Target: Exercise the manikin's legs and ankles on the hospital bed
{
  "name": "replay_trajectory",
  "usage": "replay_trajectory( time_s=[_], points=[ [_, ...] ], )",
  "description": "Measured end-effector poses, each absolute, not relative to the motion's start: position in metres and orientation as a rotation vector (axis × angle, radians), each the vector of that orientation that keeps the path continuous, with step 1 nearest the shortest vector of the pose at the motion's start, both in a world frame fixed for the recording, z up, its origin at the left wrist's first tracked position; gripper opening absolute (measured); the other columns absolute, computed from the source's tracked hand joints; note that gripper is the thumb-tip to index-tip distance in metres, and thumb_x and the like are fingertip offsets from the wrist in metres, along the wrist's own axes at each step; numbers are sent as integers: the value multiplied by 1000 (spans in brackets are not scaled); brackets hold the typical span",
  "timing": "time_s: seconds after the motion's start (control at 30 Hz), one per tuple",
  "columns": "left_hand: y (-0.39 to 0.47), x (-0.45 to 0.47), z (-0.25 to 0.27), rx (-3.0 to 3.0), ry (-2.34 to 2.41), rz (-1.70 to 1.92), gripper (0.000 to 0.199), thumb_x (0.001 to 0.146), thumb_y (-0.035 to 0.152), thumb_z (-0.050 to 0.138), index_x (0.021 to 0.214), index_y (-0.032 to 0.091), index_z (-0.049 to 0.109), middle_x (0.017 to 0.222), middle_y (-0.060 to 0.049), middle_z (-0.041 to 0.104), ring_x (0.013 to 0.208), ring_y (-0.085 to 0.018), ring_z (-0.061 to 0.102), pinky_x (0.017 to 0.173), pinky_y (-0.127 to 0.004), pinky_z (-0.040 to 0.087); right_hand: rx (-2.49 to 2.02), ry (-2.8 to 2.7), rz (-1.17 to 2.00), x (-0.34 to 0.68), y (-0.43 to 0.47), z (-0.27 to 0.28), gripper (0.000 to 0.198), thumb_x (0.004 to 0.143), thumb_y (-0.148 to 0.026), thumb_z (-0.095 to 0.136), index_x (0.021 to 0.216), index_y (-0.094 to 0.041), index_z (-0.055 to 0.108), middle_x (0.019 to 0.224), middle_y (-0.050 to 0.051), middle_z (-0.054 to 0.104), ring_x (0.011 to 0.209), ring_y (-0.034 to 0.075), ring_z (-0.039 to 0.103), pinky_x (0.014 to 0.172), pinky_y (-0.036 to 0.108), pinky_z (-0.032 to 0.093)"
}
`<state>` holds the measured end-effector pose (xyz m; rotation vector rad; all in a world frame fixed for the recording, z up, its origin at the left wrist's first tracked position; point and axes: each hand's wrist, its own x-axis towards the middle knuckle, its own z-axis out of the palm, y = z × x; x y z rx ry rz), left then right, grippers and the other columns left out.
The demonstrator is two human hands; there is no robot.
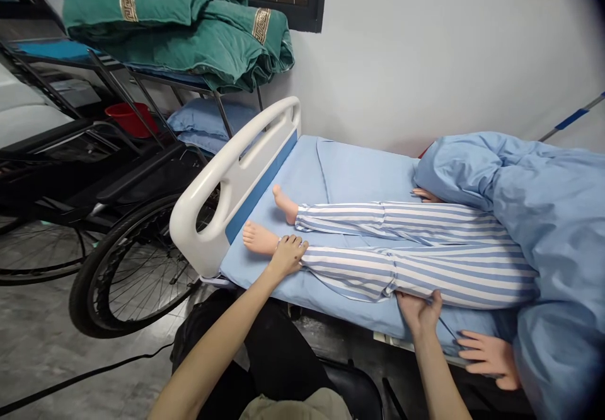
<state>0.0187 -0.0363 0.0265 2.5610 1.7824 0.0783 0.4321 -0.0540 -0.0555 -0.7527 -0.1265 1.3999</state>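
Observation:
A manikin in blue-and-white striped trousers [454, 262] lies on its back on the bed, legs straight and bare feet toward the footboard. My left hand [289, 254] is laid over the ankle of the near leg, its fingers wrapped across the top, just behind the near foot [259, 238]. Under the same leg, around the back of the knee, my right hand [420, 313] grips from below; its thumb shows at the side and its fingers are hidden. The far foot [285, 205] points up, untouched. A manikin hand [489, 358] hangs out at the bed's near edge.
A blue quilt [562, 218] is bunched over the manikin's upper body. The white footboard [231, 174] closes the bed's left end. Beside it stands a black wheelchair [127, 268]. Green folded bedding [189, 29] is stacked on a rack behind. A black chair [354, 385] is below me.

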Motion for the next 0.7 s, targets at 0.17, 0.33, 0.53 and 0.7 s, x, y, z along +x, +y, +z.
replay_trajectory(
  time_s=[0.17,0.33,0.53,0.7],
  points=[
    [-46,17,26,2543,1777,146,53,76,12,56,128,14,58,121,-16,63,113,-32,55,103,-46,38,-768,-178,1369,430,-55,-56,59,72,-55,72,122,-27,63,124,2,68,118,23,61,103,47,52],
    [-57,6,26,2559,1741,299,56,77,8,52,133,17,56,132,-13,61,126,-28,52,118,-49,27,-747,-173,1370,430,-54,-57,65,68,-52,76,126,-26,62,122,4,69,112,24,64,92,46,58],
    [-89,-2,-6,2313,2000,1007,44,84,13,52,127,16,58,130,-17,62,125,-29,56,109,-45,43,-803,-223,1368,428,-56,-55,63,71,-57,73,126,-29,63,128,2,67,121,22,60,103,45,52],
    [-106,19,-50,1234,2057,1606,48,76,31,66,120,16,53,118,-17,64,111,-29,64,96,-46,52,-868,-299,1344,426,-57,-55,59,72,-61,71,122,-30,65,132,1,65,127,25,58,114,52,43]
  ],
)
